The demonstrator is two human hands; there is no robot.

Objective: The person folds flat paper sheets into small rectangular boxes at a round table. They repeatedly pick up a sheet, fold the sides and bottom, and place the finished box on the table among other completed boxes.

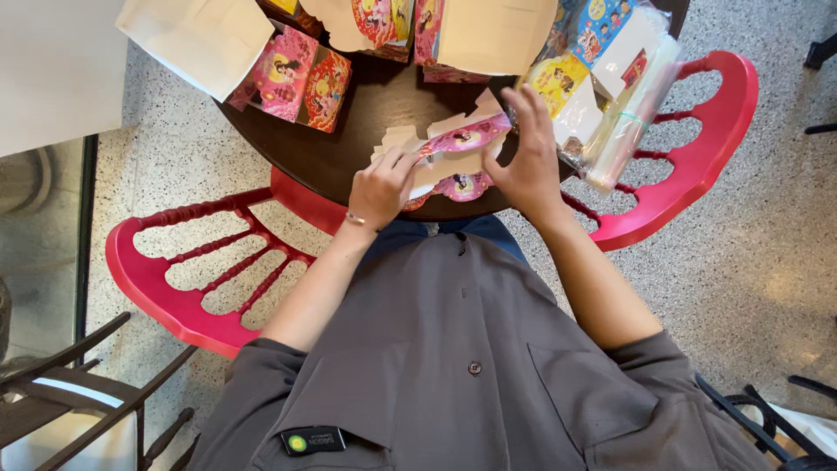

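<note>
Over the round dark table (349, 139), left hand (381, 187) and right hand (529, 157) each pinch one pink flat carton (462, 139).

Dark brown round table (349, 148) carries everything. Landmark: the flat pink-and-white carton blank (453, 153) at the near edge. Beyond it to the left, folded pink and red cartons (301, 78). Straight beyond it, white-backed flat blanks (488, 35). To its right, clear-bagged bundle of yellow and blue blanks (602, 78), overhanging the rim.
</note>
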